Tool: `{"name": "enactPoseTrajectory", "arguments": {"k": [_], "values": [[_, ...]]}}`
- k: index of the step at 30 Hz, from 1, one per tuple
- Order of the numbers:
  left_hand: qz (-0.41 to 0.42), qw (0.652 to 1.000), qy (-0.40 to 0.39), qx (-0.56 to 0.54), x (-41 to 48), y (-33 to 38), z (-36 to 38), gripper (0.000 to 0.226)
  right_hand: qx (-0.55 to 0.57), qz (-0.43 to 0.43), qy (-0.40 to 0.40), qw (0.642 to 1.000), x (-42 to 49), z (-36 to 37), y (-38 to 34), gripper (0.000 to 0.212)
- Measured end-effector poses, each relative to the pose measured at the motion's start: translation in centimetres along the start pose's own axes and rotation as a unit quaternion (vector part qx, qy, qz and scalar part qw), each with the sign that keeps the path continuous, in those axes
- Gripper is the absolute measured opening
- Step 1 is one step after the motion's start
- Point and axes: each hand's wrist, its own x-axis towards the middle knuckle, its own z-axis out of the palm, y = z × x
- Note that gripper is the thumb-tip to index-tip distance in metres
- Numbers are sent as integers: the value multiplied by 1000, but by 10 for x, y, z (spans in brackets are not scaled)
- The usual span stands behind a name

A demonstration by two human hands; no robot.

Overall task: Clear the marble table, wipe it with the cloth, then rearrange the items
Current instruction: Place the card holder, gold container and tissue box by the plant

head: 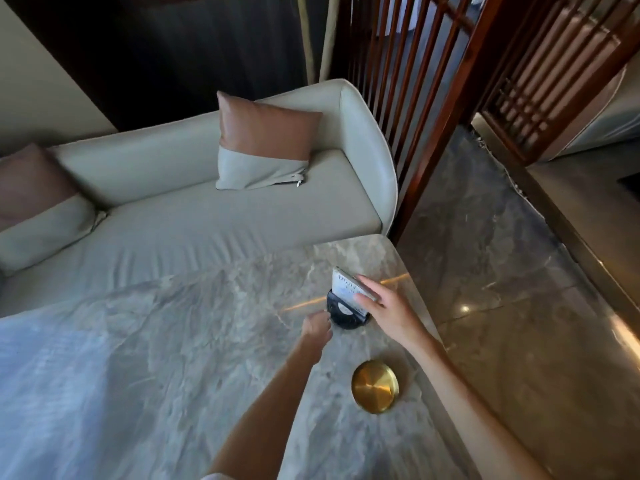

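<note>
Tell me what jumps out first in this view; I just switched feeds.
Both hands meet at a sign card standing in a round black base near the far right corner of the marble table: the right hand pinches the card, the left hand curls beside the base. A shiny gold dish sits nearer, by the table's right edge, with a pale sofa beyond.

A pale leather sofa (194,216) runs along the far side. Two cushions, brown above and pale below, sit on it: one (263,143) leans upright against the backrest near the right arm, the other (38,209) lies at the left edge of view. A dark curtain (190,46) hangs behind the sofa. Just beside the sofa's right arm stands a reddish wooden slatted screen (415,81). The polished grey stone floor (502,271) reflects light.
</note>
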Motion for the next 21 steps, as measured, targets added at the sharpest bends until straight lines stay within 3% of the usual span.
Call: {"name": "enactPoseTrajectory", "arguments": {"k": [3, 10, 15, 18, 21], "values": [[5, 1000, 1, -18, 10, 1, 4, 10, -29, -39, 37, 998, 4, 4, -9, 31], [26, 998, -6, -63, -21, -4, -15, 13, -95, -81, 106, 986, -13, 22, -24, 28], [77, 993, 31, -80, -82, -42, -66, 32, 99, -4, 113, 989, -61, 53, -34, 21], [95, 986, 42, -129, -127, -78, -111, 36, 253, 68, 87, 961, -103, 85, -47, 18], [98, 980, 73, -159, -167, -127, -167, 33, 302, 111, 71, 944, -154, 125, -66, 17]]}}
